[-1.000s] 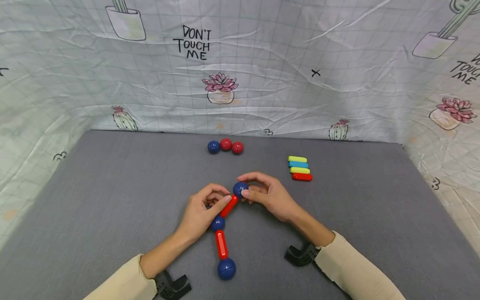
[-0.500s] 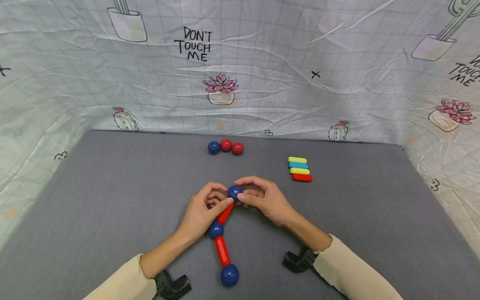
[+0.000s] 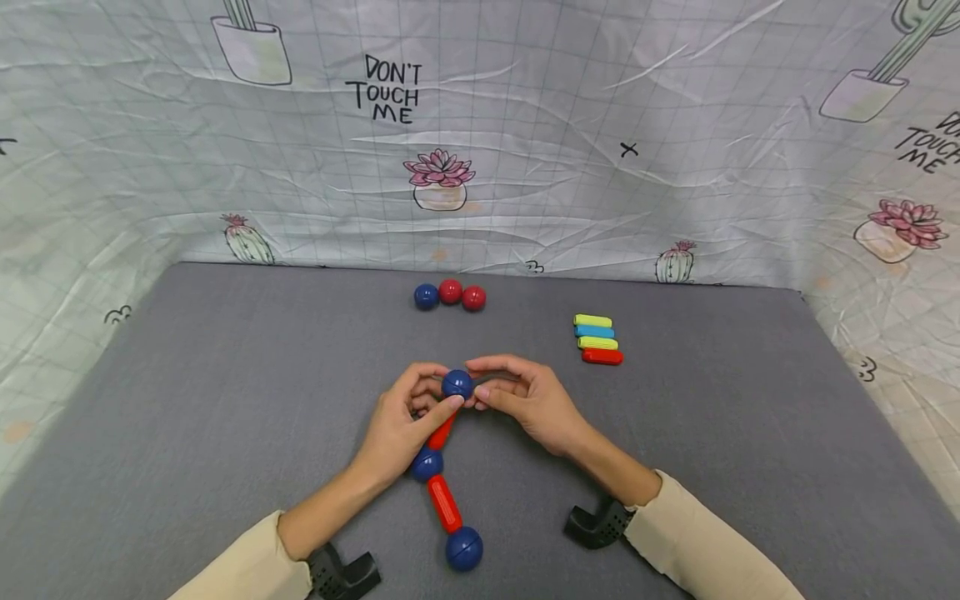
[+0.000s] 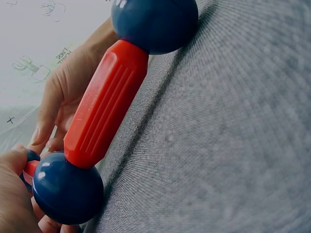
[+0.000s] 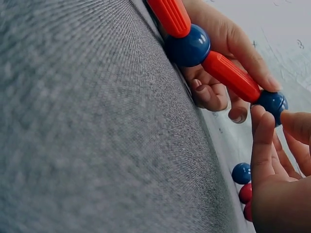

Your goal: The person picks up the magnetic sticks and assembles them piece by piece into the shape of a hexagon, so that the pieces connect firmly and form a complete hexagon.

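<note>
Two red grooved rods and three blue balls form a bent chain. Its upper ball (image 3: 457,384) is pinched by my left hand (image 3: 401,417), thumb on the near side and index finger on the far side. From there the upper rod (image 5: 232,76) leads to the middle ball (image 4: 68,189). The lower rod (image 4: 107,102) ends in the nearest ball (image 3: 464,548). My right hand (image 3: 536,404) has its fingertips right at the upper ball's right edge, loosely bent, with a small space by the thumb in the head view.
On the grey table (image 3: 262,375), a loose blue ball (image 3: 426,297) lies beside two red balls (image 3: 451,291) at the back. Several short rods, yellow, blue and a red rod (image 3: 602,357), lie side by side toward the right. A printed cloth (image 3: 540,108) encloses the back and sides.
The right hand brought the upper ball left to the rod's end. The ball now sits between the left fingers, while the right thumb has come off it. The chain's near end swung slightly right.
</note>
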Demonstrator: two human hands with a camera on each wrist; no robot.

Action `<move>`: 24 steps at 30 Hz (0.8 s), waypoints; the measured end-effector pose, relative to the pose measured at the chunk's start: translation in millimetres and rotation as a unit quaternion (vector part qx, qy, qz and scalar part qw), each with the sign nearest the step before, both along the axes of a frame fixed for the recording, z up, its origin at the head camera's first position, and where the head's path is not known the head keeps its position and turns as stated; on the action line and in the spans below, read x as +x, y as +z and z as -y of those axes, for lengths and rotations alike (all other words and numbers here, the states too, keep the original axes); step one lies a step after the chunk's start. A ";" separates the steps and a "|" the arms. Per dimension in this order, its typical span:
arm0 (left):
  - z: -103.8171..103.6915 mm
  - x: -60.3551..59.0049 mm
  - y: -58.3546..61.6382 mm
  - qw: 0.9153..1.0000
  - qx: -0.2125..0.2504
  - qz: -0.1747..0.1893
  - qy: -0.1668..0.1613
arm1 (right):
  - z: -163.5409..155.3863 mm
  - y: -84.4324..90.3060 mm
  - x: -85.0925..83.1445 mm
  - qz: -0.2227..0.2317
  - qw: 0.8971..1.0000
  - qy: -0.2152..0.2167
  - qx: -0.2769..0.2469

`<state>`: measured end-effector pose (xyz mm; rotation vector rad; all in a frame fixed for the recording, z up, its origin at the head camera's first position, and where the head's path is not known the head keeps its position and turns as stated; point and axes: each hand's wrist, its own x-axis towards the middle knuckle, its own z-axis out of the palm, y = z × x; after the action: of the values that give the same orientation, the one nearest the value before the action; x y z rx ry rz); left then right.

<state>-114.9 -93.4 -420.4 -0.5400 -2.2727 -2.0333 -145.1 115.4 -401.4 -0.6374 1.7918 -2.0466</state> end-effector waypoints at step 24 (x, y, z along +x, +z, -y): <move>-3.3 10.5 27.9 0.999 0.029 -0.020 0.006 | -83.2 13.8 -8.3 -0.123 0.955 -0.150 0.226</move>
<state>-104.4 -90.2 -392.5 -0.5559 -2.1808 -2.0572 -153.3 198.6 -387.6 -0.5209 2.5316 -1.6787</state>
